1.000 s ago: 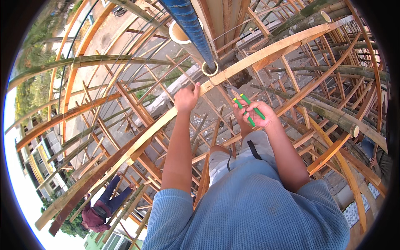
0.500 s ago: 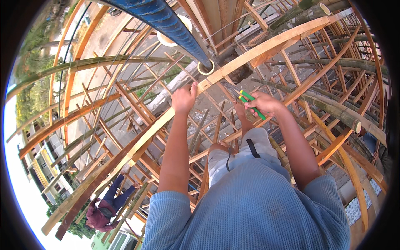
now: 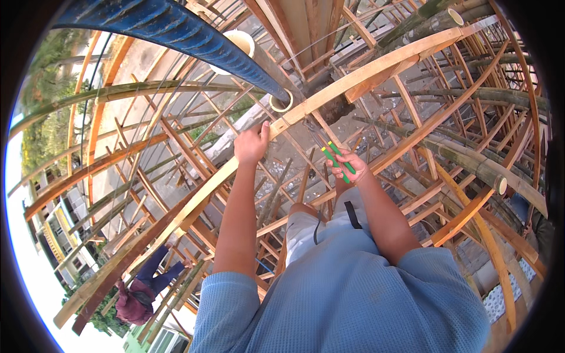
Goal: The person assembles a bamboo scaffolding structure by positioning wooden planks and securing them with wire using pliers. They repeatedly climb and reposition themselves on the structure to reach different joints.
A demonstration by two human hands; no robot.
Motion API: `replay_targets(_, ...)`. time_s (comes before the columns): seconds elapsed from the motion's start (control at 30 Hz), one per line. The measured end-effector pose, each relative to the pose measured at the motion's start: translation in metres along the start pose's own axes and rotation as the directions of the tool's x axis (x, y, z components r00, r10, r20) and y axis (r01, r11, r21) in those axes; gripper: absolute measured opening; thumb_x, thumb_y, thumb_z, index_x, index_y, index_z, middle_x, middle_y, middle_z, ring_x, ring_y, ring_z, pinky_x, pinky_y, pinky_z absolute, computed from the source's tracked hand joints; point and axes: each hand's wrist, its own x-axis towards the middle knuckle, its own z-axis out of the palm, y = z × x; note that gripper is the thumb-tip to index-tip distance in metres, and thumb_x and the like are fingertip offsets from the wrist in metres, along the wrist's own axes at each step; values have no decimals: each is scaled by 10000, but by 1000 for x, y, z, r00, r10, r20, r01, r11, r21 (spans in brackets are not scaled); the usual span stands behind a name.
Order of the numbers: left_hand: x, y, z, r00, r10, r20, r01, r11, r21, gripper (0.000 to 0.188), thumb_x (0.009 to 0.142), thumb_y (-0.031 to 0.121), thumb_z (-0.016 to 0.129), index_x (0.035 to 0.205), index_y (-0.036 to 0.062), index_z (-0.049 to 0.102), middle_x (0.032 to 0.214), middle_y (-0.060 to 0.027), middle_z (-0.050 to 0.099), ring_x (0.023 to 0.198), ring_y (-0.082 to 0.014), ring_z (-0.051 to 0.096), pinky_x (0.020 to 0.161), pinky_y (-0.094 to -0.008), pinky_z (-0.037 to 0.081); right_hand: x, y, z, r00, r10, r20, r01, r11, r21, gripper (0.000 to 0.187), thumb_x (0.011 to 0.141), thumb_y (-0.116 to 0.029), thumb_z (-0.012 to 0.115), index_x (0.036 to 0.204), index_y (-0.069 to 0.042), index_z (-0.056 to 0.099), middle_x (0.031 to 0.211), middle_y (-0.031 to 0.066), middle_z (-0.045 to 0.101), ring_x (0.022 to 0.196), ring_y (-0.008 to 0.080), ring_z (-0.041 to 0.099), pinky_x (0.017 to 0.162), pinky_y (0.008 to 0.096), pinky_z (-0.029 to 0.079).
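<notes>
Green handles, two of them, belong to the one pair of pliers (image 3: 333, 147) in my right hand (image 3: 352, 164). My fingers there curl loosely round the handles, which stand a little apart. The metal tips point up and left, near the lower edge of the one long beam (image 3: 329, 95) crossing before me; whether they touch anything is too small to tell. My left hand (image 3: 251, 145) wraps the same beam, thumb laid up along it, its other fingers bent over the far edge with the tips out of sight.

Beyond the beam I count one blue rod (image 3: 200, 44), its lower end inside the narrower of two pale pipes; the narrow pipe (image 3: 273, 106) is just past my left hand, the wide pipe (image 3: 240, 42) farther off. Bamboo poles (image 3: 459, 157) and slats spread all round, too many to count. One co-worker (image 3: 136, 301) in maroon is down at my left.
</notes>
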Motion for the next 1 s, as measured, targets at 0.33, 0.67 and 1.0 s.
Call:
replay_targets(0.33, 2, -3, 8, 997, 55, -61, -55, 998, 13, 577, 1048, 552, 438, 897, 96, 757, 784, -231, 710, 785, -461, 690, 742, -566, 534, 25, 41, -26, 990, -33, 139, 12, 989, 149, 598, 1022, -169, 643, 1571, -214, 409, 1079, 49, 582, 778, 137, 539, 650, 308, 472)
replay_targets(0.67, 5, -6, 14, 990, 114, -87, -114, 993, 5, 543, 1073, 481, 447, 825, 61, 686, 684, -212, 644, 703, -457, 651, 657, -556, 485, 106, 143, -51, 861, -315, 399, 51, 834, 549, 602, 1027, -213, 662, 1582, -218, 430, 975, 15, 523, 743, 110, 463, 646, 263, 430)
replay_targets(1.0, 2, -4, 14, 989, 100, -108, -99, 995, 14, 557, 1070, 485, 452, 821, 63, 717, 713, -227, 661, 714, -458, 652, 666, -550, 491, 9, 38, 22, 994, -105, -6, 104, 992, -74, 392, 1038, -69, 595, 1413, -124, 494, 1279, 219, 663, 910, 297, 692, 726, 403, 571)
